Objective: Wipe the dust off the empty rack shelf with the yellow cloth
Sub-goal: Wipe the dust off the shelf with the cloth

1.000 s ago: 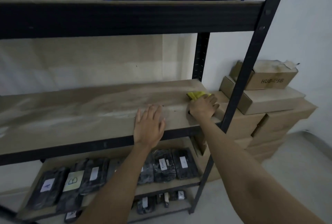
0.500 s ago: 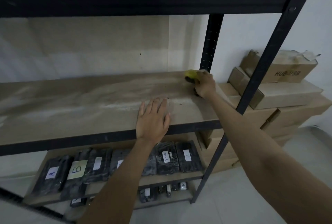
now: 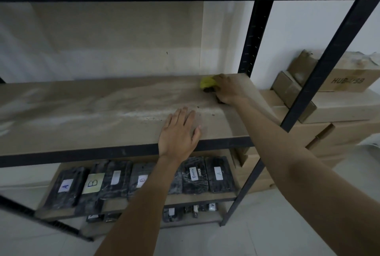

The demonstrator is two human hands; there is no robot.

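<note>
Two hands on a dusty rack shelf, one flat and one bunching a yellow cloth.

On the lower shelf at far left lie black wrapped packs (image 3: 115, 181) with white labels lettered A and B. Above them the empty rack shelf (image 3: 82, 120) shows pale streaks of dust. The left hand (image 3: 178, 132) lies flat near the front edge, fingers straight and spread, holding nothing. Further right and toward the back corner, the right hand (image 3: 228, 89) curls round the yellow cloth (image 3: 206, 82), pressing it on the board beside the black upright (image 3: 255, 36). Beyond the rack, cardboard boxes (image 3: 337, 99) are stacked.
</note>
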